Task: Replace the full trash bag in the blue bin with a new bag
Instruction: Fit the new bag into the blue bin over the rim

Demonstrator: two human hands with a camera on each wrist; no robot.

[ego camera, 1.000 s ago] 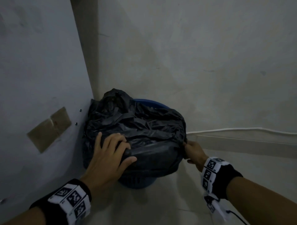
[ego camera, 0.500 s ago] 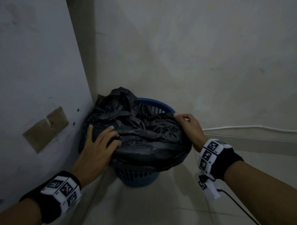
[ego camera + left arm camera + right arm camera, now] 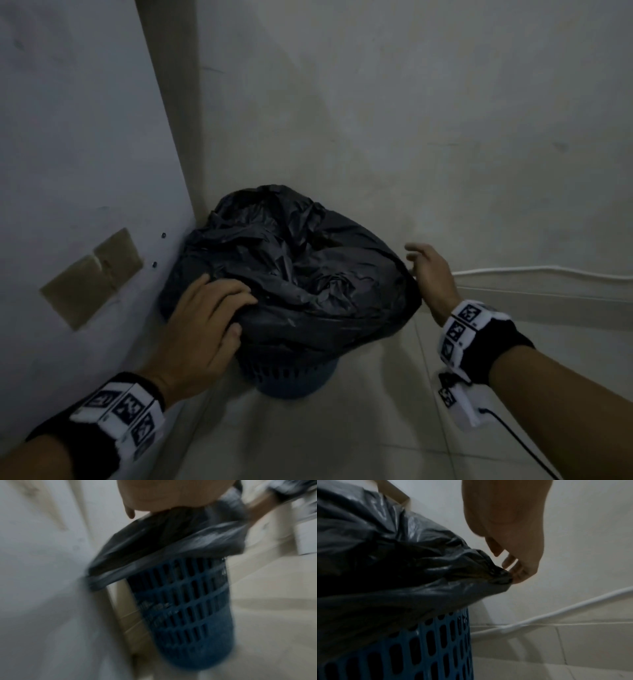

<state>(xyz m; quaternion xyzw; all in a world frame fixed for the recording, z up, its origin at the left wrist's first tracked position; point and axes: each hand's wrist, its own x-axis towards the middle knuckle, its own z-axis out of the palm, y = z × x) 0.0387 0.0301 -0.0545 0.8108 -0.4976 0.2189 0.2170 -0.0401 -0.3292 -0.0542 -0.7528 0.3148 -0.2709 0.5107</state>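
From the head camera I see the blue bin (image 3: 291, 380) tucked into the corner where the panel (image 3: 85, 171) on the left meets the wall (image 3: 411, 120), with the full black trash bag (image 3: 298, 274) mounded over its rim and draped down its sides. My left hand (image 3: 202, 325) lies on the near-left side of the bag, fingers curled into the plastic as if gathering a fold. My right hand (image 3: 428, 274) sits at the bag's right edge, upper fingers spread loosely. I judge the step to be freeing the bag's hem from the rim, so I want both sides to come up evenly rather than yanking one.

The left wrist camera is badly blurred. It shows the slotted bin (image 3: 185, 608) standing upright on the pale floor (image 3: 274, 615), the bag's hem (image 3: 163, 555) still hanging over the top rows of slots, and my palm above the plastic. The grip itself I cannot make out here.

The right wrist camera is clearer: my fingertips (image 3: 518, 574) pinch a bunched corner of the bag (image 3: 500, 574), pulled outward from the bin (image 3: 423, 649). A white cable (image 3: 556, 612) runs along the wall base behind. The film looks thin, so I would take a fuller handful before lifting, and steady the bin so it does not rise with the load.
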